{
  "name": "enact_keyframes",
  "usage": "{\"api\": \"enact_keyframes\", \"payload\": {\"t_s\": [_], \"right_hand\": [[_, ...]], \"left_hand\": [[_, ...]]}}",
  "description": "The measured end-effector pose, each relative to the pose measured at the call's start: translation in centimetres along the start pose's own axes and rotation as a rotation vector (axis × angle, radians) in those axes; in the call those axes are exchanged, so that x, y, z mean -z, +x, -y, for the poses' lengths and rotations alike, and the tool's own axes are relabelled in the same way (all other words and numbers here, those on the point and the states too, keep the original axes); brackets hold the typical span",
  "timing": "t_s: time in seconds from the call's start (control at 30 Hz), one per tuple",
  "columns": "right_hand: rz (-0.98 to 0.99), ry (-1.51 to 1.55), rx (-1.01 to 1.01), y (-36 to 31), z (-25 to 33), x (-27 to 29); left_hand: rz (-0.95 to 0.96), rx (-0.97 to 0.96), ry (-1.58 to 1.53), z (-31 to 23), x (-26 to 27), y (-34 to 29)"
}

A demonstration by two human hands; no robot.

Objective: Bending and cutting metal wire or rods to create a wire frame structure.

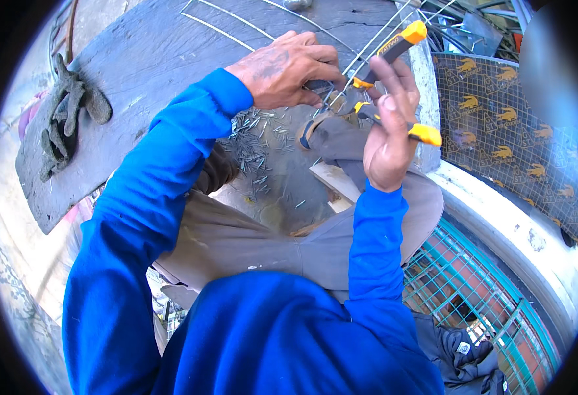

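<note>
Currently, right hand (389, 141) grips orange-handled cutters (394, 79), handles spread; left hand (287, 69) pinches wire mesh (368, 46) on the wooden slab (137, 79). Risk: slipping jaws nick adjacent fingers

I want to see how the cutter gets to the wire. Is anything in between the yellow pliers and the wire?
Nothing visible is in the way. The right hand holds the yellow-handled pliers with their nose right at the wire, and the left hand grips the wire just beside them. The short cut wire pieces lie lower on the board, off to the side.
</note>
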State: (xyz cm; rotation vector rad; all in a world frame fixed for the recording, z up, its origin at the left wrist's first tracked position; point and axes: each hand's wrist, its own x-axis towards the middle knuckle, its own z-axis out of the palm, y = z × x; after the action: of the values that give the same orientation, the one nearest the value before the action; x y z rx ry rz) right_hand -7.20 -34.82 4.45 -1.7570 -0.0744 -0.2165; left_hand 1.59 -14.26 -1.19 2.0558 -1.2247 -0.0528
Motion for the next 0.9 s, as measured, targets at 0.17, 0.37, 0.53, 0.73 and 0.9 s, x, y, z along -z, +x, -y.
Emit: {"api": "enact_keyframes", "payload": {"t_s": [0.17,0.37,0.53,0.73,0.9], "right_hand": [[-0.079,0.196,-0.052,0.6,0.5,-1.7],[-0.395,0.273,-0.027,1.5,0.6,-2.6],[-0.191,0.36,0.099,5.8,0.1,1.1],[-0.428,0.304,0.162,10.4,4.1,1.2],[-0.18,-0.078,-0.219,15.1,4.9,-3.9]], "left_hand": [[0.005,0.013,0.003,0.0,0.0,-0.3],[-0.002,-0.002,-0.01,-0.2,0.1,0.2],[-0.005,-0.003,-0.003,-0.1,0.1,0.0],[0.019,0.015,-0.045,-0.3,0.3,0.0],[0.028,0.04,-0.024,-0.2,0.8,-0.5]]}}
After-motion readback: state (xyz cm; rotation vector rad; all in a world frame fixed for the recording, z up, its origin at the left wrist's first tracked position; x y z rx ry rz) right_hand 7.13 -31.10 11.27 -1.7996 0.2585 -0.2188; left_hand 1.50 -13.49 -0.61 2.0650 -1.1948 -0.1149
